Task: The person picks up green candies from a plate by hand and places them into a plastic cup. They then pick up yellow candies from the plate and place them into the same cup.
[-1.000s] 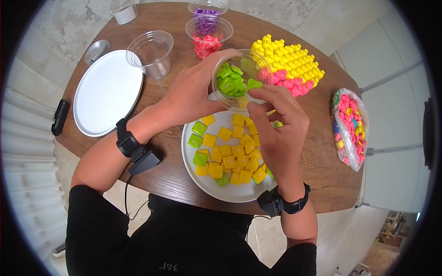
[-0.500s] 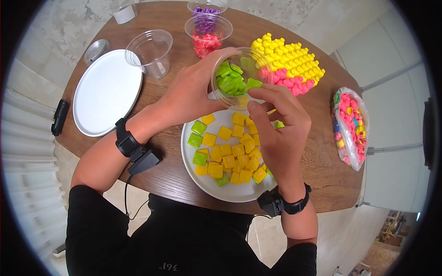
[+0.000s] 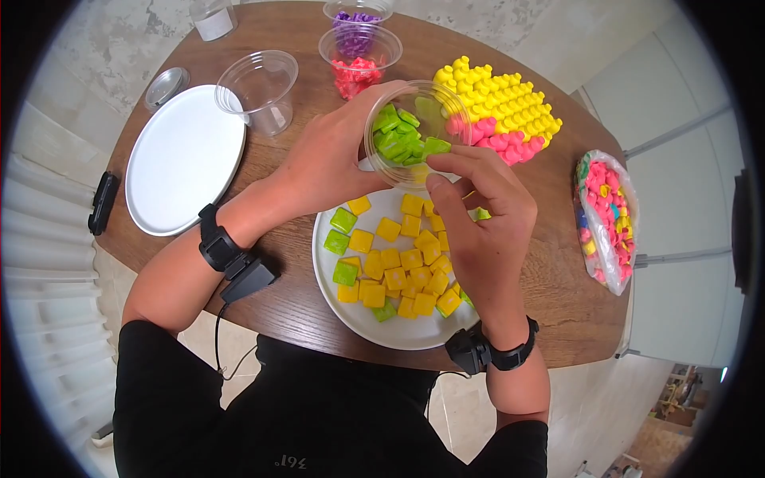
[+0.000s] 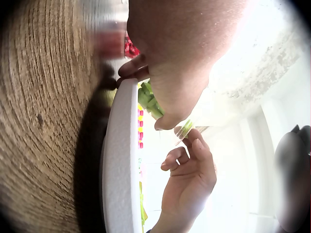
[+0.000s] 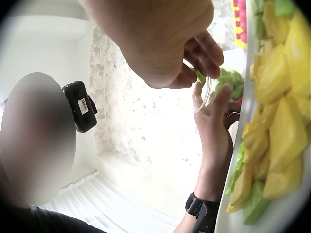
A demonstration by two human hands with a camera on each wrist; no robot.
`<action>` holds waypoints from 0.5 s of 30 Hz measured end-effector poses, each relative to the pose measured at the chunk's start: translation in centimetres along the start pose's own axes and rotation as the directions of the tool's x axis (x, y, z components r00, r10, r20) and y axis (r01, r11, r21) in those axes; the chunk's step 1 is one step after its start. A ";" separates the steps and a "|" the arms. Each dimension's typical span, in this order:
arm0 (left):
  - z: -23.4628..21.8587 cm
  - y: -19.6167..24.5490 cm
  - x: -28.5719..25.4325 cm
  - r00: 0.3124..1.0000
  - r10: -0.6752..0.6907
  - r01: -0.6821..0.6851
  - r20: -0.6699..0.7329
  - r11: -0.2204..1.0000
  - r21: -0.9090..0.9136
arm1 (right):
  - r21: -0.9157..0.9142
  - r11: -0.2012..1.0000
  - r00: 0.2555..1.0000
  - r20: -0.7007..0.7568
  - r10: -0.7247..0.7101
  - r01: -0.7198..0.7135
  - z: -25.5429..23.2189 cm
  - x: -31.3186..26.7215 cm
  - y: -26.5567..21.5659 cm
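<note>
My left hand (image 3: 331,159) grips a clear plastic cup (image 3: 440,102), tilted over the near plate with its mouth toward me. Flat square green candies (image 3: 394,143) lie in a heap inside it. At the cup's lower right rim my right hand (image 3: 492,219) pinches one green candy (image 3: 435,146) between thumb and forefinger. In the right wrist view that candy (image 5: 198,74) shows at the fingertips beside the rim. Below the hands, a white plate (image 3: 335,311) bears many yellow candies (image 3: 396,278) and several green ones (image 3: 345,273), partly hidden by the right hand.
An oval white plate (image 3: 185,159) and a clear cup (image 3: 259,84) stand at left. Behind are cups of red pieces (image 3: 356,78) and purple pieces (image 3: 355,36). Yellow and pink bottle-shaped pieces (image 3: 502,103) stand at back right, a filled plastic bag (image 3: 607,219) at far right.
</note>
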State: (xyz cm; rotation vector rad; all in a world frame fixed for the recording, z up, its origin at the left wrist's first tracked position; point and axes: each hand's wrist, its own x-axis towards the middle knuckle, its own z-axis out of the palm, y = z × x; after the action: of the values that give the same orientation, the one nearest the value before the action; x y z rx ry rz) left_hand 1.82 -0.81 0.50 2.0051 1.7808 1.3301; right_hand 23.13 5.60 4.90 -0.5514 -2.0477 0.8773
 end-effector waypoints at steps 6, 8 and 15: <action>-0.2 0.3 0.0 1.000 -0.021 0.021 0.010 1.000 -0.010 | -0.006 1.000 1.000 0.007 0.011 -0.011 0.0 0.0 -0.1; -0.2 0.2 0.0 0.999 -0.030 0.030 0.015 0.999 -0.012 | -0.006 1.000 1.000 0.010 0.011 -0.011 0.0 0.0 -0.1; -0.2 0.4 0.0 1.000 -0.019 0.019 0.000 1.000 0.013 | 0.002 1.000 1.000 0.013 0.016 -0.016 0.0 0.1 -0.2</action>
State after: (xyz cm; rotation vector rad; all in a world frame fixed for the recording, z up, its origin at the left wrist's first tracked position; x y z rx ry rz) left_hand 1.97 -0.94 0.84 1.9893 1.8088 1.3168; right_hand 23.08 5.49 5.08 -0.5638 -2.0566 0.8943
